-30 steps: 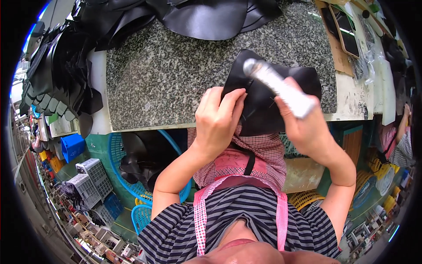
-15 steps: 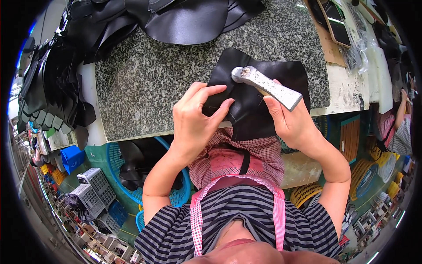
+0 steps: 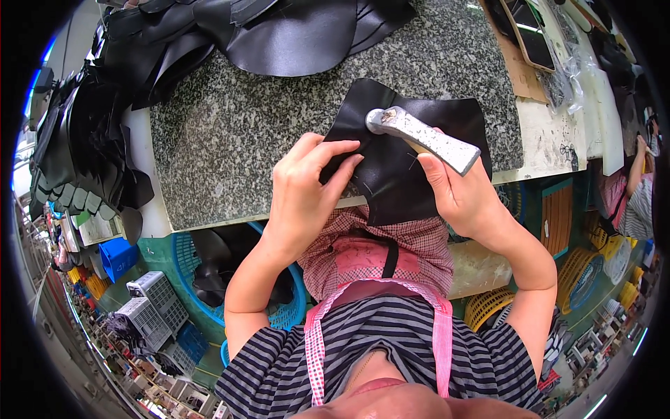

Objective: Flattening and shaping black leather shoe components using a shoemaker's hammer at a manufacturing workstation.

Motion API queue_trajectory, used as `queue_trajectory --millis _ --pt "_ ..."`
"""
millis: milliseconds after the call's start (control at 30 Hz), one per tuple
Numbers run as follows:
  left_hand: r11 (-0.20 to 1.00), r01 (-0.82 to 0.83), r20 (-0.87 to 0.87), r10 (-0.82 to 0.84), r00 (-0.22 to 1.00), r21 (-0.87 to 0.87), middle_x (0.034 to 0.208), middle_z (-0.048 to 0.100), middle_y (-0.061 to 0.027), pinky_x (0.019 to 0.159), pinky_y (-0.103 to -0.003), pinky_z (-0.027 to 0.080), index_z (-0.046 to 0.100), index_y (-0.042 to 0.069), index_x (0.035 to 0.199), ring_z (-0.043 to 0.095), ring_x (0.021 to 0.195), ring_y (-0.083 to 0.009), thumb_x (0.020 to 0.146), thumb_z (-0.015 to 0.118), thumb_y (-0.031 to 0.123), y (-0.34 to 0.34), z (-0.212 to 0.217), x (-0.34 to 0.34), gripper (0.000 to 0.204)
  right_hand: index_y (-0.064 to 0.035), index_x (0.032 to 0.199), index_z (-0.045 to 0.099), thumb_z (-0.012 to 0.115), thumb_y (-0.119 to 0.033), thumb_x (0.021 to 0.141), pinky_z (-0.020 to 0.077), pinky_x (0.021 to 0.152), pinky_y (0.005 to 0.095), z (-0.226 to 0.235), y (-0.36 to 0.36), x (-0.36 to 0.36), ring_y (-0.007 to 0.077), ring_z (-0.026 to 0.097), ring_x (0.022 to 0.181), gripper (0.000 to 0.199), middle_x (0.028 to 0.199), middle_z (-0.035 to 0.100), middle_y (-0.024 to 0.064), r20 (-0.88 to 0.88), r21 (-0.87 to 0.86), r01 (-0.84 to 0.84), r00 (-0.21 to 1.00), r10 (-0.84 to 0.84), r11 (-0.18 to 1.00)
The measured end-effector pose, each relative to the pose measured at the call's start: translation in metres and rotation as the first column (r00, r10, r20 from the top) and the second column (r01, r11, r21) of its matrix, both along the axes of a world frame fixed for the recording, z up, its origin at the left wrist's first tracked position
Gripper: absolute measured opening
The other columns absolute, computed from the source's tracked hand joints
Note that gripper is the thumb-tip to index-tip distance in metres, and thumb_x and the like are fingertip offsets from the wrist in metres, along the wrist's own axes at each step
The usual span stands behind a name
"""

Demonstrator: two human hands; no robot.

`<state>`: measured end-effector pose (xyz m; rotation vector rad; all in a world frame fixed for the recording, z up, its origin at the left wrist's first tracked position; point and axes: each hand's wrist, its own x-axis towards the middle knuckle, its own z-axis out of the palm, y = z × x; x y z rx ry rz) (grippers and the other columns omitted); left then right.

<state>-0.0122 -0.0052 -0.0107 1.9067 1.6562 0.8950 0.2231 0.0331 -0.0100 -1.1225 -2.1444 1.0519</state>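
Speckled granite is forming the surface (image 3: 223,160) in the head view, with a stack of black leather pieces (image 3: 286,42) lying along its far side and a smartphone (image 3: 536,49) resting at the right. A black leather panel (image 3: 394,185) is lying on the near part of the granite, its lower portion overhanging the front edge toward the pink apron (image 3: 370,260).

Left hand (image 3: 303,188): index finger and thumb are standing a narrow gap apart at the panel's left side; whether they are pinching or merely pressing cannot be told. Right hand (image 3: 469,199): the fingers are gripping a hammer (image 3: 436,140), its rounded face sitting over the panel's upper middle. Contact is not distinguishable.

Caution: the hammer face is lying near the left fingertips, so a stray stroke could be bruising them. Insufficient fingertip pressure could be letting the overhanging portion drag the panel out of position. A tilted hammer face could be denting the finish.

Panel appearance: the leather is showing a smooth, softly shining black finish. Its outline is forming two far lobes with a shallow notch between. A fine pale thread (image 3: 413,165) is standing out near the centre.
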Motion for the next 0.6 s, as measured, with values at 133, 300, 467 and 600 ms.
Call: queue_trajectory --millis 133,300,467,600 --pt "0.994 -0.015 0.011 0.017 1.000 -0.110 0.088 0.066 -0.0112 0.065 -0.037 0.052 0.075 0.004 0.104 0.066 0.075 -0.0275 0.083 0.082 0.009 0.004 0.004 -0.001 0.022 0.0040 0.108 0.055 0.053 -0.011 0.103 0.0483 0.060 0.0499 0.004 0.003 0.001 0.0454 0.065 0.069 0.016 0.068 0.060 0.0224 -0.017 -0.054 0.037 0.999 -0.038 0.998" --pt "0.994 -0.021 0.003 0.021 1.000 -0.107 0.088 0.067 -0.0109 0.065 -0.037 0.052 0.075 0.003 0.102 0.066 0.074 -0.0271 0.083 0.083 0.012 0.004 0.004 -0.004 0.023 0.0041 0.113 0.057 0.054 -0.003 0.097 0.0499 0.063 0.0478 0.043 0.014 0.002 0.0458 0.065 0.074 0.017 0.081 0.062 0.0239 -0.007 0.088 0.016 1.000 -0.016 0.996" --pt "0.991 0.036 0.008 -0.035 0.999 -0.129 0.090 0.069 -0.0136 0.069 -0.039 0.053 0.075 0.003 0.103 0.068 0.078 -0.0315 0.082 0.083 0.013 0.011 0.005 -0.006 0.025 0.0026 0.106 0.053 0.054 -0.008 0.100 0.0496 0.062 0.0506 0.031 0.005 0.002 0.0480 0.066 0.077 0.012 0.078 0.064 0.0265 0.206 -0.151 -0.095 0.970 0.126 0.984" --pt "0.989 0.029 -0.010 -0.031 0.999 -0.147 0.089 0.068 -0.0145 0.071 -0.041 0.053 0.075 0.003 0.104 0.068 0.080 -0.0329 0.082 0.083 0.013 0.009 0.007 -0.008 0.025 0.0025 0.111 0.052 0.049 -0.008 0.102 0.0478 0.062 0.0507 0.039 0.013 0.001 0.0474 0.064 0.073 0.014 0.069 0.060 0.0234 0.044 0.032 0.016 0.999 -0.017 0.999"
